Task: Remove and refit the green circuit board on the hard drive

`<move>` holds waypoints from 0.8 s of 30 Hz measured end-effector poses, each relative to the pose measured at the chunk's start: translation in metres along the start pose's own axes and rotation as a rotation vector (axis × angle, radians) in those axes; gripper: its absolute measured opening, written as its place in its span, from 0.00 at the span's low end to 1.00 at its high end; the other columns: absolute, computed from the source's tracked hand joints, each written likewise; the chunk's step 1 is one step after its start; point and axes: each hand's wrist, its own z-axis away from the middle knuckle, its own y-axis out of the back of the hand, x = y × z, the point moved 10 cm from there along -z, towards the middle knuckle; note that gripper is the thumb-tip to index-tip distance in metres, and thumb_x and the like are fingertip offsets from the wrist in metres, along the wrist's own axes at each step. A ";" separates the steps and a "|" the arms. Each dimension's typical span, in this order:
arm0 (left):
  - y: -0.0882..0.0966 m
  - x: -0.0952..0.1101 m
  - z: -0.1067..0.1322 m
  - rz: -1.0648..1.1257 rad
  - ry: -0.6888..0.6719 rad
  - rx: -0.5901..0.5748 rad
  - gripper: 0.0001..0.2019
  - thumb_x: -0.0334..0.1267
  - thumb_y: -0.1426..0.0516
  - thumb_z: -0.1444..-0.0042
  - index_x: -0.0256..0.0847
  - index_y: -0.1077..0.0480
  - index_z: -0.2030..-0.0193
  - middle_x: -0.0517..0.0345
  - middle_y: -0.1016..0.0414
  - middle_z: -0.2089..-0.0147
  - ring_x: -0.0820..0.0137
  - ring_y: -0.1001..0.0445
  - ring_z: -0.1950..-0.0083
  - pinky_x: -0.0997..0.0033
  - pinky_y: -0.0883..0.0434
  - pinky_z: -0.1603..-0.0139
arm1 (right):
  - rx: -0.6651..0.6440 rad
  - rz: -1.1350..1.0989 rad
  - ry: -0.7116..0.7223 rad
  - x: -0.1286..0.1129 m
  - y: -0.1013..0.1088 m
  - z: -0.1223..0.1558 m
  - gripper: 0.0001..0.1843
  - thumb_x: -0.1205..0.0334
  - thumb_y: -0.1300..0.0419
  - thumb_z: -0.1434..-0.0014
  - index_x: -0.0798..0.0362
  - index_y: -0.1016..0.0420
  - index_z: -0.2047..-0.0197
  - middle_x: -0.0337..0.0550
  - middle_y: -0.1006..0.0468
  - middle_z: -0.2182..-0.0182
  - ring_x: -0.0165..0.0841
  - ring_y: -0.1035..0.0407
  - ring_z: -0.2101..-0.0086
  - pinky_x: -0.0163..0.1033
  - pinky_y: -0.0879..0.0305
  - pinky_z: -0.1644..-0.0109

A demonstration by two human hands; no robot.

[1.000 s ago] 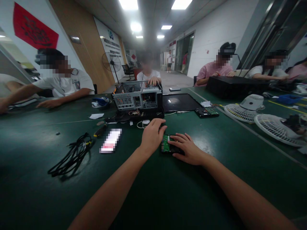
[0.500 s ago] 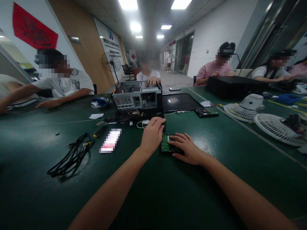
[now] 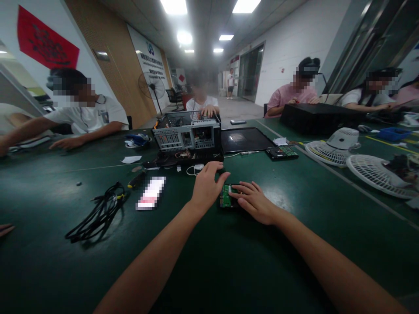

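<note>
A hard drive [image 3: 226, 198] with a green circuit board facing up lies flat on the green table in front of me. My right hand [image 3: 255, 201] rests over its right part, fingers spread and touching the board, hiding much of it. At the drive's upper left corner is my left hand [image 3: 208, 185], its thumb apart from the bent forefinger. I make out nothing held in it. Just beyond stands an opened computer case [image 3: 188, 136] with its metal frame and bays showing.
Left of my arms lie a coiled black cable [image 3: 98, 213], a screwdriver [image 3: 135, 179] and a lit phone [image 3: 151, 193]. Another drive [image 3: 282, 152], a black panel [image 3: 247, 138] and white fan parts [image 3: 330, 150] are on the right. Across the table, a person's hand [image 3: 208, 110] touches the case.
My left thumb has come down away from the forefinger, opening a gap. My right thumb has moved up from the drive's near edge. Another person's fingertips now show at the far left edge.
</note>
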 end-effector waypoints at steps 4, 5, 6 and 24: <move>-0.002 -0.002 0.000 0.011 0.003 -0.003 0.09 0.34 0.38 0.37 0.41 0.32 0.53 0.51 0.25 0.49 0.62 0.23 0.47 0.56 0.22 0.47 | 0.018 -0.022 -0.012 0.003 -0.001 0.000 0.27 0.49 0.63 0.24 0.32 0.38 0.30 0.37 0.38 0.30 0.45 0.53 0.29 0.66 0.66 0.27; -0.002 -0.002 0.000 0.012 0.001 -0.007 0.08 0.33 0.38 0.37 0.41 0.32 0.53 0.51 0.25 0.49 0.62 0.23 0.47 0.56 0.22 0.47 | 0.020 -0.024 -0.012 0.003 -0.001 0.000 0.27 0.49 0.64 0.24 0.32 0.37 0.30 0.37 0.38 0.30 0.45 0.52 0.29 0.66 0.66 0.27; -0.003 -0.002 0.001 0.013 -0.001 -0.009 0.08 0.33 0.38 0.37 0.41 0.32 0.53 0.51 0.25 0.49 0.62 0.23 0.47 0.56 0.22 0.47 | 0.022 -0.025 -0.013 0.004 -0.002 0.000 0.27 0.49 0.64 0.24 0.32 0.37 0.30 0.37 0.38 0.30 0.45 0.52 0.29 0.66 0.66 0.27; 0.003 0.003 -0.001 -0.087 -0.008 0.009 0.10 0.29 0.41 0.37 0.41 0.32 0.50 0.53 0.29 0.53 0.64 0.27 0.55 0.62 0.26 0.54 | 0.003 -0.024 -0.009 0.001 -0.001 0.000 0.26 0.49 0.62 0.24 0.34 0.36 0.30 0.39 0.38 0.30 0.47 0.52 0.30 0.67 0.66 0.27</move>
